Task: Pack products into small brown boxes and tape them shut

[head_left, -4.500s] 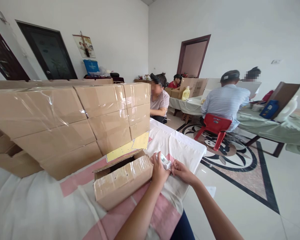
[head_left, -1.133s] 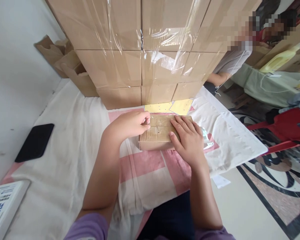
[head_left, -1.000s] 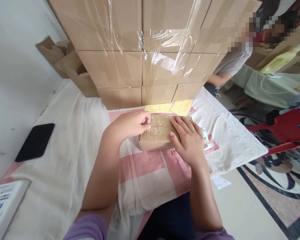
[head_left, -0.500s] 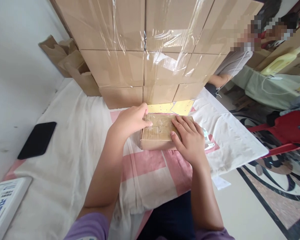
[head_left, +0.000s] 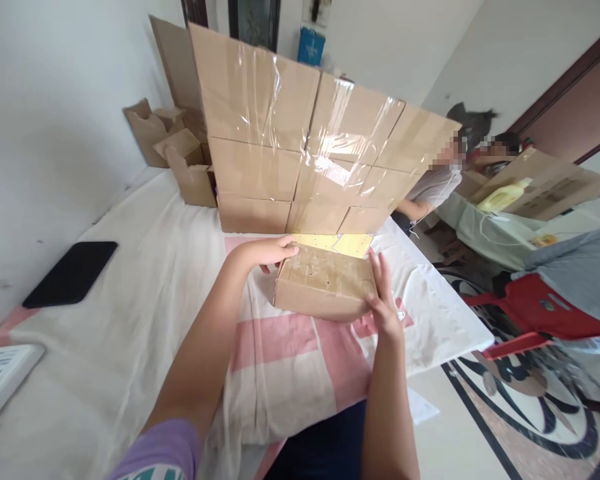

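A small taped cardboard box [head_left: 325, 283] lies on the cloth-covered table in front of me, its long side toward me. My left hand [head_left: 270, 252] grips its far left corner, the thumb on the top edge and the other fingers partly hidden beside the left end. Against the right end rests my right hand [head_left: 383, 299], thumb at the near top corner and fingers reaching up along that side. Between them the two hands hold the box. Just behind it, yellow sheets with small dark dots [head_left: 353, 245] show under a tall panel of taped cardboard [head_left: 260, 172].
Open cardboard boxes [head_left: 195, 180] stand left of the panel. A black flat object [head_left: 73, 273] and a white printed box [head_left: 5, 373] lie on the left. At right are a red chair [head_left: 555, 307], a seated person in grey, and a yellow bottle [head_left: 505, 195] on another table.
My right hand has slid from the box's top to its right end. My left hand stays at the left corner. The view has tilted up, showing more of the room.
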`<state>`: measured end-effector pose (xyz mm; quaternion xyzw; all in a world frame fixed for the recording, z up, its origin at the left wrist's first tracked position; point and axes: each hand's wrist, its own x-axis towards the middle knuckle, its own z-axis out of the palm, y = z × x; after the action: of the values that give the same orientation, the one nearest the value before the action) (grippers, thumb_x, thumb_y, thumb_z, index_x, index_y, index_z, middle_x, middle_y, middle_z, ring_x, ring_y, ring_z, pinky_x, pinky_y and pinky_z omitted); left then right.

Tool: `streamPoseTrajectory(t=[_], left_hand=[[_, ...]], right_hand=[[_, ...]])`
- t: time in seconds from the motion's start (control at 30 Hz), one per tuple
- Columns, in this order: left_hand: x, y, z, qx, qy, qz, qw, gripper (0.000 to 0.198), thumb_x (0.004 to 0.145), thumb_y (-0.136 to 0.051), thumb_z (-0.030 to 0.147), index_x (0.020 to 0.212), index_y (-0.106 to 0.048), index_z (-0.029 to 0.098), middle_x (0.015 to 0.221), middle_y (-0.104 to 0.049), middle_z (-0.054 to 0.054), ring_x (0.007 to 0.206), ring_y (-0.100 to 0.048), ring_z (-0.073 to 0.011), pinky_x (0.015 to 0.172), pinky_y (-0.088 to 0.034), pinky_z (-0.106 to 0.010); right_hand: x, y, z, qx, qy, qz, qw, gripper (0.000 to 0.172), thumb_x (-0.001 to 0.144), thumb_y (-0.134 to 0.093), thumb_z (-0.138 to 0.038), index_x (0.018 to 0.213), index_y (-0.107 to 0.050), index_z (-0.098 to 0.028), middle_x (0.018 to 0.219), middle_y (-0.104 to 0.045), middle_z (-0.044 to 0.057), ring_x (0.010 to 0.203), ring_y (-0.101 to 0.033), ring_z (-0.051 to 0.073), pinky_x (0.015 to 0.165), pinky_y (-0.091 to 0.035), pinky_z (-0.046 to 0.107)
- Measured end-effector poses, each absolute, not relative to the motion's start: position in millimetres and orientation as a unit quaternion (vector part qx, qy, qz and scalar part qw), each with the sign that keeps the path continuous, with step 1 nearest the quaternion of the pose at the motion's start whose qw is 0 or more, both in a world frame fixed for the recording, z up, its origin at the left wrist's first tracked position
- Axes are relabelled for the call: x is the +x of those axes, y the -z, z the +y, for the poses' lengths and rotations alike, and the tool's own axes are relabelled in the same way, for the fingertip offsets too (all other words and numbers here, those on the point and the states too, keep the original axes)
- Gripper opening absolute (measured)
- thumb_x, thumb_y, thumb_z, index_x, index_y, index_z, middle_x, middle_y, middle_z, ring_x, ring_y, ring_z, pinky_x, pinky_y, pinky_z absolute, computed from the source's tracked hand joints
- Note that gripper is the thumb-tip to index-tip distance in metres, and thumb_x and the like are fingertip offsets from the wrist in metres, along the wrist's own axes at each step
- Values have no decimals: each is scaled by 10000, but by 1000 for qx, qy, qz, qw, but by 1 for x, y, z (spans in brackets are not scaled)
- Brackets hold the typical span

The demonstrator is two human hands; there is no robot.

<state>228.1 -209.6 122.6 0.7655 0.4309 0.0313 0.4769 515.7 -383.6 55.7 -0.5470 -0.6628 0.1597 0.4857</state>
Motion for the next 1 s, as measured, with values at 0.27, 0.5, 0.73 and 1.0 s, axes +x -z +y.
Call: streamPoseTrajectory(t=[0.27, 0.5, 0.73, 1.0], left_hand=[[230, -117, -206, 770, -73, 326, 544, 497, 810, -619, 701, 1048, -633, 265, 932, -628, -32, 784, -578, -194, 599, -409, -252], [228, -96, -195, 732, -133, 284, 605, 591, 866, -475, 796, 968, -607, 229, 648, -363, 49, 521, -242, -109, 525, -217, -262], [220, -17, -175, 619, -292, 365, 631, 602, 646, -737, 753, 698, -452, 225, 600, -268, 76, 503, -191, -83, 499, -128, -253], [224, -3, -174, 605, -345, 380, 610, 550, 667, -748, 719, 723, -586, 196, 616, -417, 32, 547, -347, -110, 513, -203, -262]], right_hand=[[500, -55, -440, -611, -149, -698, 343, 1204, 747, -777, -690, 1662, -125, -255, 1671, -199, 173, 1579, -184, 407, 1257, -278, 583], [510, -46, -595, -655, -12, -652, 381, 828, 767, -671, -737, 1475, -481, -350, 1531, -402, 149, 1379, -477, 495, 1044, -504, 620], [574, -28, -685, -767, 207, -411, 447, 597, 817, -570, -676, 1355, -546, -417, 1214, -521, 155, 1259, -506, 541, 1002, -436, 742], [650, -26, -546, -845, 209, -284, 402, 937, 775, -584, -729, 1471, -450, -117, 1375, -431, 286, 1482, -277, 508, 1119, -390, 666]])
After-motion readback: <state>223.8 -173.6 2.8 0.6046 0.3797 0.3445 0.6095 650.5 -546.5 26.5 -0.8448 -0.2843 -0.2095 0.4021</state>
